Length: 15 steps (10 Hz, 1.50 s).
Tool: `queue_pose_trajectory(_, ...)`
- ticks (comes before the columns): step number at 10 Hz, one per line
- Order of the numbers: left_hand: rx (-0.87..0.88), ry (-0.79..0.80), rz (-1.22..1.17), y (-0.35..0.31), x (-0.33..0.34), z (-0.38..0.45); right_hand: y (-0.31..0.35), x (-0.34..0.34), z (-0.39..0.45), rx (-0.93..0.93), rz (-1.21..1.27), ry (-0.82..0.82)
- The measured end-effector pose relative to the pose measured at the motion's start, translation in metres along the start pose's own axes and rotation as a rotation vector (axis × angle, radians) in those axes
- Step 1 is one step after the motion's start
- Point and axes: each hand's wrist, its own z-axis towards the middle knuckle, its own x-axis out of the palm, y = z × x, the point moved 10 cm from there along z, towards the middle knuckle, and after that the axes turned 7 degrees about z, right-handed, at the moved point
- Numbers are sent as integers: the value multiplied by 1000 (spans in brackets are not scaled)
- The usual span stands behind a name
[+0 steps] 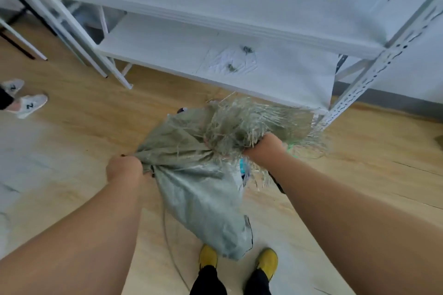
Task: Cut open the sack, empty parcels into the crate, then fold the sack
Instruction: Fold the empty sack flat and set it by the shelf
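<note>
We see white metal shelving [239,31] with flat boards and perforated uprights above a wood-grain floor [84,115]. Before it hangs the sack [196,189], grey-green woven plastic, crumpled, held in the air above our yellow shoes [208,256]. Its upper edge is frayed into a brush of loose straw-like fibres [251,124]. Our left hand [124,170] grips a bunched fold; our right hand [263,145] clutches the frayed end.

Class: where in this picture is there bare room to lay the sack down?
Bare floor lies between the sack and the white sneakers, and right of the right hand. The lower shelf is bare at its left. Crowded: by the yellow shoes.
</note>
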Motion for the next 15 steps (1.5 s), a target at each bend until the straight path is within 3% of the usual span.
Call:
queue_pose_trajectory(1, 3, -223, -162, 17, -40, 8, 20, 22, 16, -46, -7, 144)
queue_pose_trajectory(2, 121, -545, -156, 1, -71, -10, 33, 47, 43, -12, -87, 225)
queue_pose_trajectory(3, 273, -593, 171, -19, -68, -5, 43, 75, 77, 13, -171, 239)
queue_pose_trajectory(4, 477, -404, 663, -43, -16, 16, 51, 95, 113, 35, -233, 190)
queue_pose_trajectory(5, 666, -79, 930, -61, 67, 39, 67, 113, 150, 9, -186, 198)
queue_pose_trajectory(6, 615, 196, 917, -65, 129, 65, 73, 124, 189, 41, 71, 247)
queue_pose_trajectory(7, 661, 279, 891, -87, 178, 80, 68, 115, 230, 124, 188, 253)
queue_pose_trajectory(9, 769, 443, 865, -116, 296, 112, 23, 106, 331, 148, -105, 189)
queue_pose_trajectory(10, 770, 476, 860, -115, 357, 128, 1, 112, 386, 165, -123, 163)
queue_pose_trajectory(12, 714, 380, 1023, -109, 470, 198, -26, 134, 513, 16, -314, 180)
queue_pose_trajectory(14, 665, 330, 1125, -93, 564, 258, -75, 138, 629, 44, -482, 145)
queue_pose_trajectory(15, 688, 360, 1133, -86, 597, 272, -103, 169, 669, 87, -524, 258)
